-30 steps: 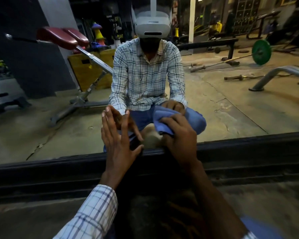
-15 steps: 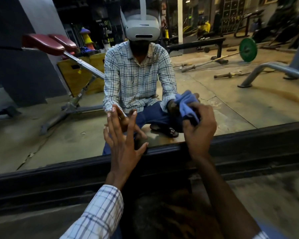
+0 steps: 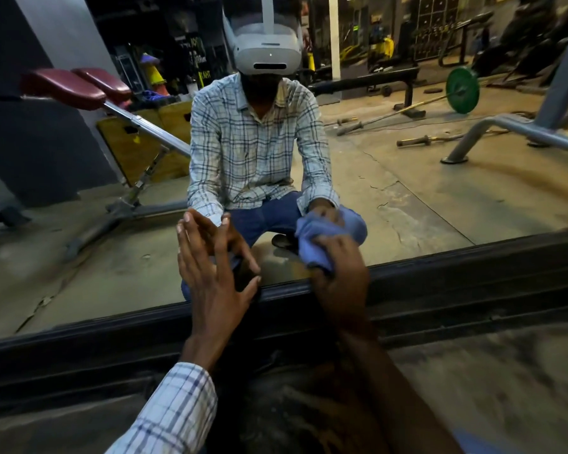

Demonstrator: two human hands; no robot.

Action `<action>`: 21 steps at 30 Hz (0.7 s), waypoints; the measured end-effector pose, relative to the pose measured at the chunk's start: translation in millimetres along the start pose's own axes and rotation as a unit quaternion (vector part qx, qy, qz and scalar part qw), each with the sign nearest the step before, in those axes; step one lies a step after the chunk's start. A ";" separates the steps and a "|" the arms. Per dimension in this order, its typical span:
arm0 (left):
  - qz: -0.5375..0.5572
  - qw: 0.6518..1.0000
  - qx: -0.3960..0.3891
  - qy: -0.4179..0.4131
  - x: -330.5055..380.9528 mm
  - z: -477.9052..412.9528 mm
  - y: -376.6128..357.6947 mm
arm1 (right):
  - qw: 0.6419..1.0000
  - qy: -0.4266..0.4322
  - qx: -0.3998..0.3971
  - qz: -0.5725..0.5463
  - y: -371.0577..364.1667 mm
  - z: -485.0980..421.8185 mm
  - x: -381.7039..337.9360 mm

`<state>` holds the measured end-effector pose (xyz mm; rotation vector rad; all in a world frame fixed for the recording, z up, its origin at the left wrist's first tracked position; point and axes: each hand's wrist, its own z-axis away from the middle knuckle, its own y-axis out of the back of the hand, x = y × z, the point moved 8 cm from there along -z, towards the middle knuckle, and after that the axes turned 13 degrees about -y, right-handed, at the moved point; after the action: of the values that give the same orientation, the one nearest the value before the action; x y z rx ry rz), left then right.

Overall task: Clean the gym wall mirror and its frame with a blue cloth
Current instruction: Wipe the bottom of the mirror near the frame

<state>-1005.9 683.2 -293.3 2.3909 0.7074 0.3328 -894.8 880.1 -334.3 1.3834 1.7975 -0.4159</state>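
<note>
Wiping at lower centre, right hand grips the bunched blue cloth on the mirror just above its dark frame; left hand braces flat on the glass, fingers spread. Best press evenly and sweep along that bottom edge, overlapping strokes

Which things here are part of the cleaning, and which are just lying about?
Job: blue cloth, right hand gripping it, left hand flat on the mirror, frame.
Lying about, seen reflected: green weight plate, red-padded bench, wooden box, loose bar.
</note>
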 end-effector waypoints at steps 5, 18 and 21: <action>-0.008 1.000 0.006 0.017 -0.7 1.5 -4.5 | 0.984 0.100 -0.128 0.079 -43.6 46.2 11.5; -0.024 0.999 0.019 0.031 4.1 1.7 -10.9 | 0.994 0.015 -0.111 -0.018 -38.1 44.3 20.2; -0.030 0.999 0.005 0.035 1.1 2.8 -9.9 | 0.993 0.005 -0.115 -0.021 -38.1 45.5 20.9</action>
<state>-1007.9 689.1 -301.6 2.3717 0.8124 0.3902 -913.0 849.6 -386.2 1.1907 1.8226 -0.2168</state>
